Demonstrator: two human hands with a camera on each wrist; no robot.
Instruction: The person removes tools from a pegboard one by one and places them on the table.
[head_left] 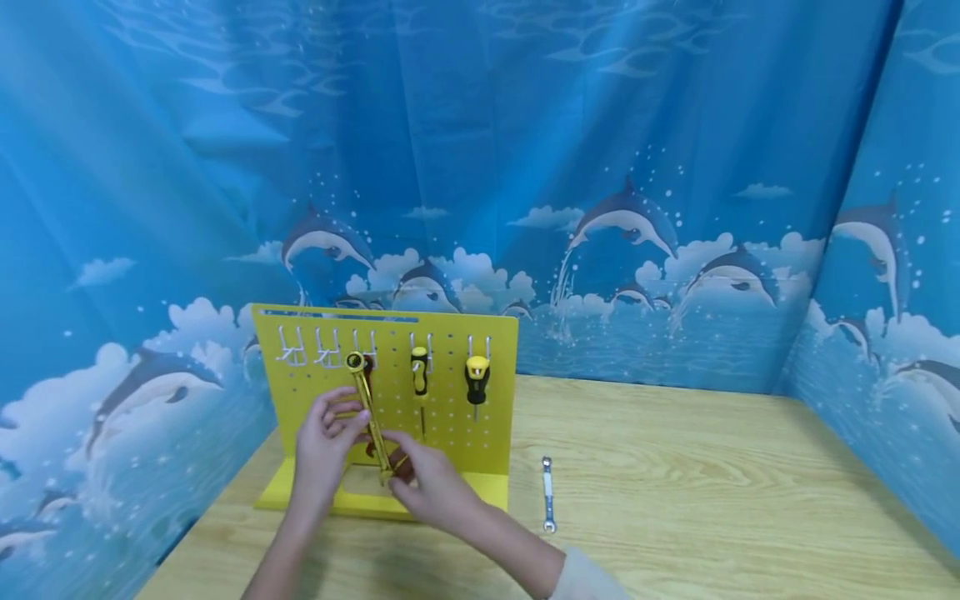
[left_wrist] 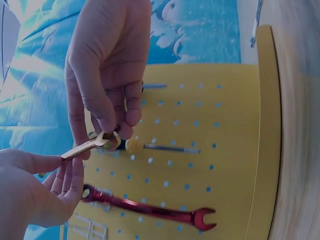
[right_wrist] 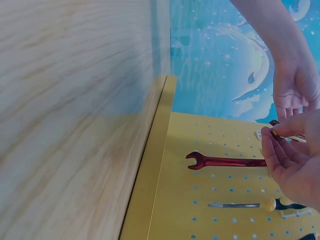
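On the left of the table [head_left: 712,483] stands the yellow pegboard [head_left: 500,375]. On its near side, the left hand [head_left: 324,437] pinches the shaft of the gold wrench [head_left: 372,423], the right hand [head_left: 433,482] its lower end; steady support should keep it off the red wrench [left_wrist: 150,208] beyond.

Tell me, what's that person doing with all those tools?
A person's left hand and right hand hold a gold wrench in front of a yellow pegboard. A red wrench and two screwdrivers hang on the board. A small silver and blue wrench lies on the table beside it.
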